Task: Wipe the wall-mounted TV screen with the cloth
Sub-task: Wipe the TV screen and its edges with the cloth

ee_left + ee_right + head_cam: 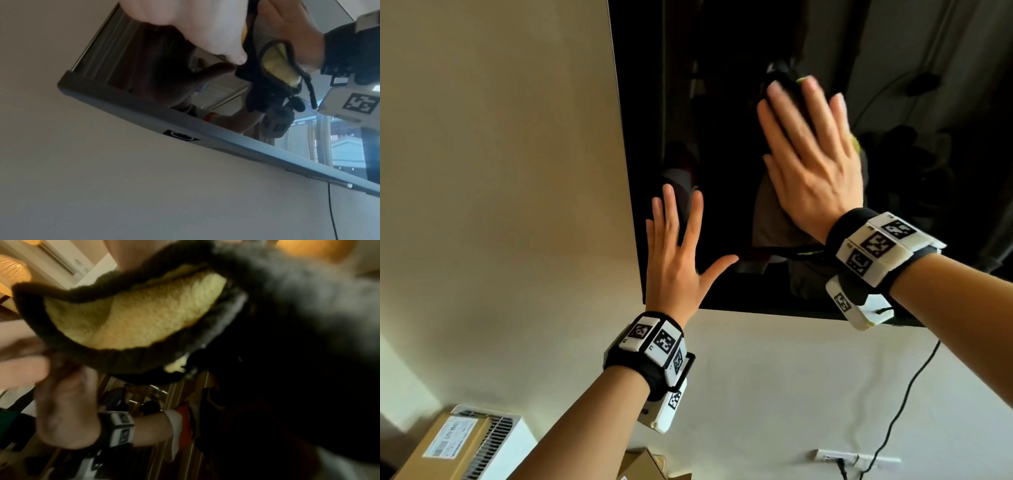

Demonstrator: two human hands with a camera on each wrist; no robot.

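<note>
The wall-mounted TV screen [722, 85] is black and glossy and fills the upper right of the head view. My right hand [808, 147] lies flat on it, straight fingers pressing a dark cloth with a yellow-green inner face [856, 144] against the glass. Most of the cloth is hidden under the palm; the right wrist view shows its fuzzy yellow side and dark border [133, 321] close up. My left hand [678, 253] rests open on the screen's lower-left corner, fingers spread. In the left wrist view the cloth [277, 65] hangs below the right hand [287, 21], above the TV's bottom bezel [144, 112].
A bare cream wall [500, 171] surrounds the TV. A black cable [900, 411] drops from the TV's underside to a wall socket [856, 457]. Cardboard boxes [448, 445] stand below on the left.
</note>
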